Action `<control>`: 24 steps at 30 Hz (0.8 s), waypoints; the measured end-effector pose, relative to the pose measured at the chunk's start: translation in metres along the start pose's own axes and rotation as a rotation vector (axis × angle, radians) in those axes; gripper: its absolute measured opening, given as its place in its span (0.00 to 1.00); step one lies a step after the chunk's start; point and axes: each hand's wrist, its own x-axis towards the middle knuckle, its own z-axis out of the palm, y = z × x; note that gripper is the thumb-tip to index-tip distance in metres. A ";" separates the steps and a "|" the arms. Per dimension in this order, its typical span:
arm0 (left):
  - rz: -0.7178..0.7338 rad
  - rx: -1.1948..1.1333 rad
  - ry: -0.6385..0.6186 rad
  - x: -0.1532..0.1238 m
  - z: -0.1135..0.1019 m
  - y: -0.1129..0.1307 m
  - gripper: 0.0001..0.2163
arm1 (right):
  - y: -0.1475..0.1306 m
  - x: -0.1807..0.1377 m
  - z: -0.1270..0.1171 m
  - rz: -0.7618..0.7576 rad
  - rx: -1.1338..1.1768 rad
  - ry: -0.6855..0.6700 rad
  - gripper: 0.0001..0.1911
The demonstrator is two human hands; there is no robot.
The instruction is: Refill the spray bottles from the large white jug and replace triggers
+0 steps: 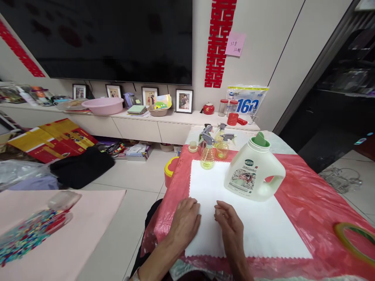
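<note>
Both hands over the near part of the white sheet [263, 234], which has a zigzag edge and lies on the red plastic cover [295, 179] of the table. Left hand [184, 220]: back upward, fingers close together and bent down toward the sheet; nothing visible in its grasp. Right hand [230, 222]: slightly turned inward, fingers loosely curled, pinching nothing visible; fingertips face the left hand across a gap. Firm contact with the sheet cannot be told for either.

White jug [253, 173]: upright on the right far part of the sheet, beyond the right hand and apart from it. Green spout [259, 139] stands in its mouth; handle is on the right; printed label faces near.

Spray bottles: cluster of four, left of the jug. Nearest spray bottle [208, 158] stands upright on the sheet's far left corner, yellowish liquid at its bottom, grey trigger head on top. The others are close behind it, partly overlapping. Pale round cap [193, 147] lies just left of the cluster.

Surroundings: tape roll [341, 238] on the cover at right; multicoloured beads [27, 236] on a pink board [98, 218] at left; pink basin [104, 107] on the far cabinet [140, 127].
</note>
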 end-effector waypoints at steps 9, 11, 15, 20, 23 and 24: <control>-0.542 -0.986 0.126 -0.002 -0.033 0.011 0.20 | -0.012 -0.008 0.001 -0.011 -0.034 -0.140 0.35; -0.541 -1.058 0.142 -0.001 -0.030 0.016 0.24 | -0.010 -0.010 0.001 -0.009 -0.042 -0.158 0.38; -0.511 -1.081 0.145 -0.001 -0.013 0.023 0.32 | 0.004 -0.012 0.004 0.007 -0.066 -0.174 0.42; -0.536 -1.157 0.143 -0.003 0.009 0.019 0.35 | 0.016 -0.011 0.007 0.040 -0.119 -0.152 0.43; -0.515 -1.209 0.128 -0.002 0.012 0.016 0.35 | 0.015 -0.011 0.007 0.056 -0.144 -0.149 0.44; -0.510 -1.227 0.126 -0.002 0.011 0.015 0.35 | 0.014 -0.011 0.008 0.060 -0.152 -0.151 0.44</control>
